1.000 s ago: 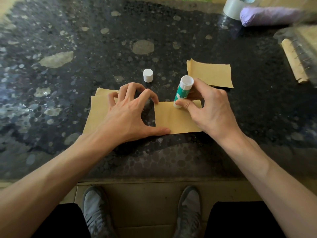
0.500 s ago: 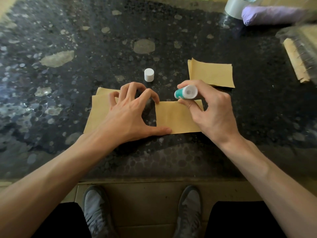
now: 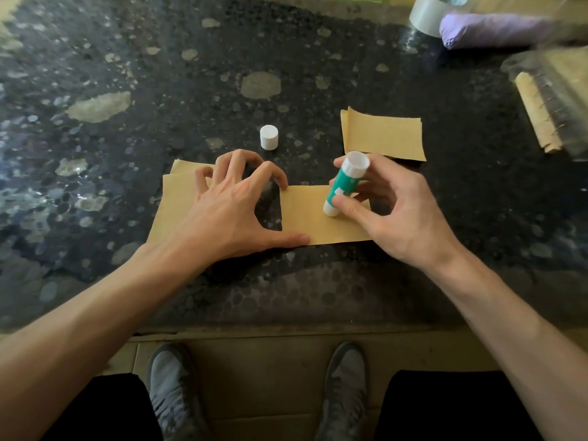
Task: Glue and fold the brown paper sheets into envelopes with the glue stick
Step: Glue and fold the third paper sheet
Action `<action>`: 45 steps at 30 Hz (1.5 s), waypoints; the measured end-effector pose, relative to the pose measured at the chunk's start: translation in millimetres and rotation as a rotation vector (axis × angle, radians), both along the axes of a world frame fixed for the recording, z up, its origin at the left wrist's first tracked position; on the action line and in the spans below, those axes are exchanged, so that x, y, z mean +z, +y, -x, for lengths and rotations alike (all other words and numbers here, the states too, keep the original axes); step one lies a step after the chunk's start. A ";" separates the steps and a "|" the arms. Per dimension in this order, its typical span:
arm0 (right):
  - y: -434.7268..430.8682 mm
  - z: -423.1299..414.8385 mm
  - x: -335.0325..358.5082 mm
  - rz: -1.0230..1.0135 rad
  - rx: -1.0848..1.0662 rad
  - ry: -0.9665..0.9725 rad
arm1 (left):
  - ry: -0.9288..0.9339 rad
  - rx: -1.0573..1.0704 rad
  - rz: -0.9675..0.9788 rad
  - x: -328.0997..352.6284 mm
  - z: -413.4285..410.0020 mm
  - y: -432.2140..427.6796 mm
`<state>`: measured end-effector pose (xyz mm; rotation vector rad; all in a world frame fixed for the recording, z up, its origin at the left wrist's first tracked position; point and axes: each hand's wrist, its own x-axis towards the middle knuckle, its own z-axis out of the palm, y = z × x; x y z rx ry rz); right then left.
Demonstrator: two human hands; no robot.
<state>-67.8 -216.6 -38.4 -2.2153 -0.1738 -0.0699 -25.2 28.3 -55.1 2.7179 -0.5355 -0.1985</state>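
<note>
A dark, spotty stone table (image 3: pixel 127 58) filled most of the view. A small white cap (image 3: pixel 269 137) stood on it, just past the left hand (image 3: pixel 229 211). A folded pile of brown paper (image 3: pixel 383 135) lay on the far side of the right hand (image 3: pixel 394 211). A roll of tape (image 3: pixel 426 14) and a soft purple thing (image 3: pixel 490 28) sat at the far right corner. A clear bag (image 3: pixel 547 100) with brown bits in it was at the right edge, but it was too blurry to make out. Two grey shoes (image 3: pixel 171 389) showed below the table.

The left hand hid part of a stack of brown sheets (image 3: pixel 173 198). The right hand covered the right end of the brown sheet (image 3: pixel 305 214) in the middle.

Half a second before, the glue stick (image 3: pixel 345 186) was tipped over sideways and lifted off the paper. Now it stood up on a slant, with its low white end down on the middle sheet. The left hand had not moved.

The left hand's fingers were spread wide and bent like a spider. It held nothing. Its thumb lay flat on the near edge of the middle sheet, and its pointing finger touched the sheet's far left corner. The right hand's thumb and fingers were curled round the green glue stick and gripped it.
</note>
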 end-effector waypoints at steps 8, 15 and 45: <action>2.8 -2.1 0.0 -0.018 0.044 0.018 | -0.017 0.003 0.001 -1.5 -0.1 -0.1; 2.3 -3.4 4.2 -0.002 0.038 0.029 | -0.002 0.002 -0.005 -0.6 -0.8 0.4; 15.4 5.9 6.7 0.244 0.059 -0.028 | 0.029 -0.008 -0.031 2.0 -0.7 0.2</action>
